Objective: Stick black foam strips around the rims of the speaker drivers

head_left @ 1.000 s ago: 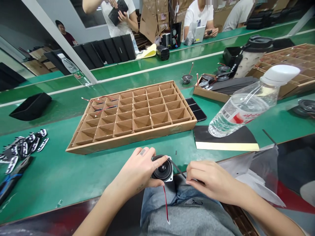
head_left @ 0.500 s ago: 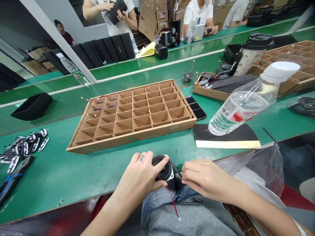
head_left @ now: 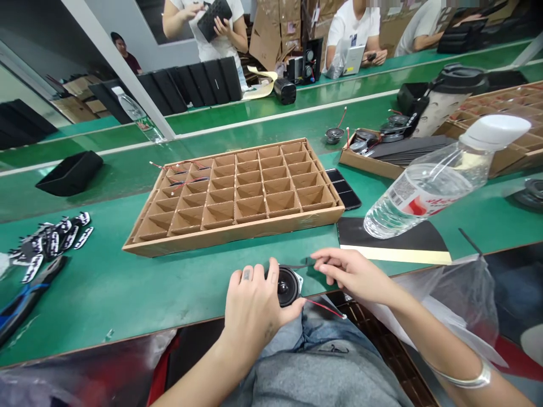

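My left hand [head_left: 257, 299] grips a small round black speaker [head_left: 288, 287] with a pale metal frame, at the bench's front edge. Its fingers lie over the left side and the thumb presses low on the rim. From the speaker a red wire [head_left: 324, 307] runs right to a white plug. A thin black strip [head_left: 292, 265] stretches from the speaker's top edge to the fingertips of my right hand [head_left: 352, 274], which pinch its end. Behind both hands stands a cardboard divider tray [head_left: 237, 230]; a few wired parts sit in its far left cells.
Right of the tray lie a phone [head_left: 347, 189] and a black sheet [head_left: 394, 243] under a tilted-looking water bottle [head_left: 418, 195]. Pliers [head_left: 31, 297] and black-and-white parts [head_left: 55, 237] are at left. A box of speakers [head_left: 373, 161] stands back right. Other people sit or stand across the bench.
The speaker has turned, its wire now pointing right instead of down. My right hand has moved up and away, and the strip now runs along the speaker's top edge. The view has shifted slightly.
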### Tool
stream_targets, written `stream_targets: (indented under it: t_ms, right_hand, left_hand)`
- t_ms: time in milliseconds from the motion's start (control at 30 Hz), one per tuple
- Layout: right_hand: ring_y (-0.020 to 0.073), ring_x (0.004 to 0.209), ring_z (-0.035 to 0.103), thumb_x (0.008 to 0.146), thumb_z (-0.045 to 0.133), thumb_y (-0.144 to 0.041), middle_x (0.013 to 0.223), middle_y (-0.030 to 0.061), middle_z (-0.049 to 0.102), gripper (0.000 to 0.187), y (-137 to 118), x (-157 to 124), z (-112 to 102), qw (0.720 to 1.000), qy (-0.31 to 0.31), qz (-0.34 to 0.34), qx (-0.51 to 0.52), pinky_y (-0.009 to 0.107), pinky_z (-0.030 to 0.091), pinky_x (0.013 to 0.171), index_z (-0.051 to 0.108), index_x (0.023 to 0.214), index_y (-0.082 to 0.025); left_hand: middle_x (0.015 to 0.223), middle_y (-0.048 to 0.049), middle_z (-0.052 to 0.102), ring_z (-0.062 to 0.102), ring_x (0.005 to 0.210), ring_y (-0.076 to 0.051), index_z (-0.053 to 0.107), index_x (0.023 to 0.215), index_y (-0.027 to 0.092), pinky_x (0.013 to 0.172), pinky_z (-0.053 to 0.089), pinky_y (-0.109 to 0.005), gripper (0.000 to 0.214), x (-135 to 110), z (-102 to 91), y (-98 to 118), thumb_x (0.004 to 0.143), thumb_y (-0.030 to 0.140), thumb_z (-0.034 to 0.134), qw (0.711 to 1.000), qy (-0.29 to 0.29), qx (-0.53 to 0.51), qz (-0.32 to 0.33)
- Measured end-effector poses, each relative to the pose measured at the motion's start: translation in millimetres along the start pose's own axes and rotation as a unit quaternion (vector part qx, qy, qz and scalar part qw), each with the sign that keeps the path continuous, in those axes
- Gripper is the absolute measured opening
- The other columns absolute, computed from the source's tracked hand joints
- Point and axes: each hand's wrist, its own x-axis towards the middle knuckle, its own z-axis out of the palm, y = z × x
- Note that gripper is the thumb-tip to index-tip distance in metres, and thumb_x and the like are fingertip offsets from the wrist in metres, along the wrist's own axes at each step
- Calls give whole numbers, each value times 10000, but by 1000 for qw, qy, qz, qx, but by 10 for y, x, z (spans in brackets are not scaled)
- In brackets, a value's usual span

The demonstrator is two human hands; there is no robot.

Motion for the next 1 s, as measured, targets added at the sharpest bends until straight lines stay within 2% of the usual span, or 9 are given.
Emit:
stream_targets:
  t_ms: [67, 133, 233, 300, 367, 500, 700, 833, 1000]
  right_hand:
    - [100, 618, 554, 825, 490, -304, 923, 82, 596, 308, 30, 78, 54, 998, 1, 7, 68, 199, 427, 453, 528, 1090, -151]
    - [98, 610, 548, 799, 520, -320, 915, 89, 601, 294, 29, 157, 93, 994, -5, 2, 113, 179, 402, 414, 546, 1031, -140]
    - [58, 474, 460, 787, 547, -359, 670, 25, 578, 249, -3, 235, 106, 992, -9, -5, 125, 163, 353, 386, 582, 862, -124]
    - [43, 423, 400, 787, 556, -387, 555, -16, 516, 269, -24, 255, 97, 992, -13, -11, 125, 162, 329, 383, 589, 814, -122]
    - [49, 441, 409, 772, 575, -415, 547, -20, 499, 294, -33, 263, 90, 991, -14, -16, 134, 160, 322, 384, 594, 812, -124]
    - [61, 474, 429, 739, 610, -447, 578, -16, 495, 326, -16, 287, 90, 988, -17, -9, 156, 157, 312, 376, 603, 824, -132]
    - [55, 472, 431, 738, 619, -439, 599, -5, 503, 311, 2, 342, 74, 981, -61, -20, 181, 150, 279, 362, 607, 777, -131]
    - [46, 465, 417, 732, 637, -413, 614, -13, 503, 307, 10, 362, 65, 981, -74, -19, 180, 141, 290, 356, 618, 864, -137]
    - [44, 457, 408, 740, 637, -391, 606, -8, 506, 267, 30, 385, 80, 982, -57, -26, 176, 136, 285, 338, 626, 813, -134]
  left_hand:
    - [780, -132, 595, 544, 773, -287, 535, 1155, 73, 680, 382, -399, 791, 12, 12, 3, 694, 708, 436, 1000, 10, -10, -12]
    - [814, -134, 600, 548, 782, -290, 530, 1154, 83, 668, 386, -398, 843, 23, 7, -34, 653, 754, 433, 1000, 2, -21, -10]
    - [996, -148, 585, 538, 897, -301, 472, 1210, 96, 722, 398, -409, 918, 47, -30, -162, 602, 783, 429, 997, -31, -66, 40]
    - [1179, -158, 522, 488, 1045, -298, 409, 1251, 110, 805, 383, -413, 903, 69, -59, -276, 607, 738, 483, 988, -51, -108, 102]
    - [1299, -137, 445, 417, 1162, -265, 375, 1261, 145, 871, 349, -398, 816, 90, -74, -386, 640, 633, 576, 973, -68, -147, 161]
    - [1298, -70, 475, 413, 1191, -196, 402, 1212, 211, 892, 311, -368, 671, 112, -28, -523, 662, 513, 643, 952, -84, -207, 211]
    - [1253, -96, 524, 487, 1127, -216, 422, 1202, 192, 860, 317, -391, 726, 87, 94, -508, 619, 570, 631, 957, -38, -219, 187]
    - [1276, -107, 500, 491, 1117, -222, 428, 1204, 199, 852, 346, -396, 690, 49, 98, -453, 638, 525, 649, 962, -36, -214, 163]
    - [1286, -116, 487, 476, 1133, -228, 423, 1213, 191, 855, 382, -410, 694, 2, 85, -401, 630, 449, 697, 966, -39, -212, 141]
